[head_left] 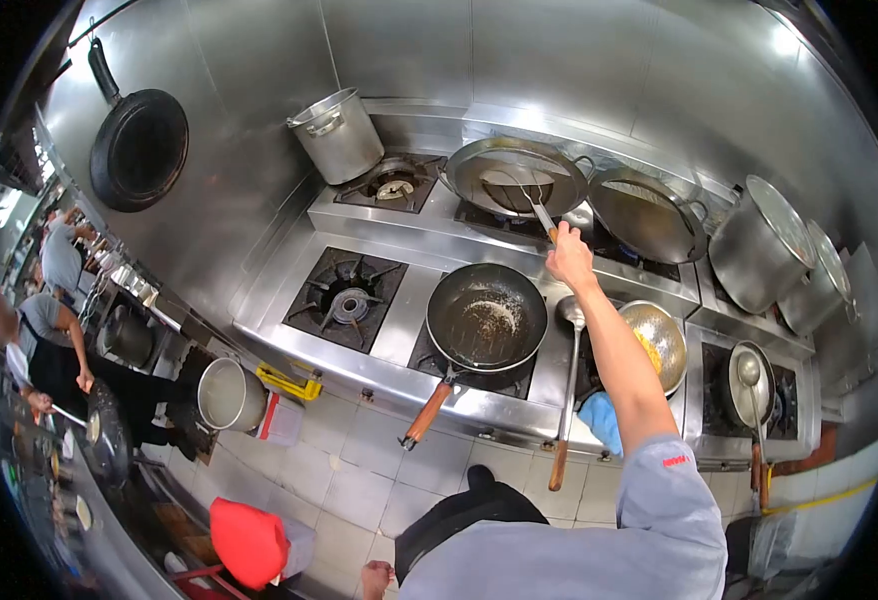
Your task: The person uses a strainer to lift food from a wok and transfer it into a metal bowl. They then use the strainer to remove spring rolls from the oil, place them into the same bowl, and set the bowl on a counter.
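Across the steel stove surface [429, 245], plenty crowding in: front pan [486, 318] with its wooden handle out over the floor, ladle [571, 312] lying just right of it, brass-coloured bowl [654, 340] beside that, second wok [647, 215] and big pots [759, 245] further right, tilted stockpot [344, 135] at back left. Stretched nearly straight above the front pan's right edge and the ladle: right arm. Right hand [569, 258] with grip pressed together round the handle of a wire skimmer [539, 208], its head down inside the back wok [564, 175]. Left hand [377, 578] low by the hip, well apart from the stove; grip impossible to tell at the frame's edge.
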A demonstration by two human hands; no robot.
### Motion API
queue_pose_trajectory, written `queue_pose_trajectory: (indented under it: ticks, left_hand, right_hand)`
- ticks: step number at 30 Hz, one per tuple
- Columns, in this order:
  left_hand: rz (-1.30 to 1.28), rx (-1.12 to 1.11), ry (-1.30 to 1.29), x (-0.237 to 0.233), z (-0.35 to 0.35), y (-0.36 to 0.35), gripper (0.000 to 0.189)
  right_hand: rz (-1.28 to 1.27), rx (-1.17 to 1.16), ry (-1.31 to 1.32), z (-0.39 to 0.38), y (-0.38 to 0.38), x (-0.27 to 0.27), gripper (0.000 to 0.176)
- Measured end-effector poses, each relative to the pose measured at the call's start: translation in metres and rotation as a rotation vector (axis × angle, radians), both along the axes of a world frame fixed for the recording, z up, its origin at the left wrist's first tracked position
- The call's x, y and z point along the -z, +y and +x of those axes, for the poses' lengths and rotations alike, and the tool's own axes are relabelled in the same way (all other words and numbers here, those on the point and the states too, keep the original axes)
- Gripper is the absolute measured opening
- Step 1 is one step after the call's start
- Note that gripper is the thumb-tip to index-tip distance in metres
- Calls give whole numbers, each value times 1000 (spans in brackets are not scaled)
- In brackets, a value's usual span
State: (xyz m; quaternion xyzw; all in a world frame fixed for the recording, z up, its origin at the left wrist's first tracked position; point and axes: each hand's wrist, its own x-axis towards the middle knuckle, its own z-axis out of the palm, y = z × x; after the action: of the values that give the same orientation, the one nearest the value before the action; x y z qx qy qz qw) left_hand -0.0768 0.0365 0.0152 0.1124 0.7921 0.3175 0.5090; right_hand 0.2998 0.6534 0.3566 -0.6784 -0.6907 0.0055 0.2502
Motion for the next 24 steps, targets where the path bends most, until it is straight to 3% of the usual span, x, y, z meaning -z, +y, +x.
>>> queue_pose_trajectory:
  ticks: [2, 4, 11, 14, 18, 20, 24]
  left_hand:
    - [-6, 33, 27, -2, 25, 1, 12]
    - [69, 158, 247, 2, 39, -2, 13]
    - [-70, 23, 69, -11, 48, -20, 18]
    - [-49, 84, 21, 23, 22, -51, 18]
    - [-42, 140, 150, 16, 11, -34, 17]
    - [-109, 9, 47, -44, 30, 10, 14]
    - [40, -57, 34, -23, 18, 25, 8]
  right_hand:
    - [-61, -12, -46, 7, 23, 7, 39]
    - [-125, -13, -83, 13, 25, 8, 36]
    - [-25, -52, -4, 56, 9, -13, 29]
    - [41, -69, 142, 74, 11, -23, 24]
    - [32, -7, 128, 92, 28, -29, 24]
    - [21, 14, 128, 100, 42, -25, 23]
    - [-40, 50, 124, 111, 65, -10, 19]
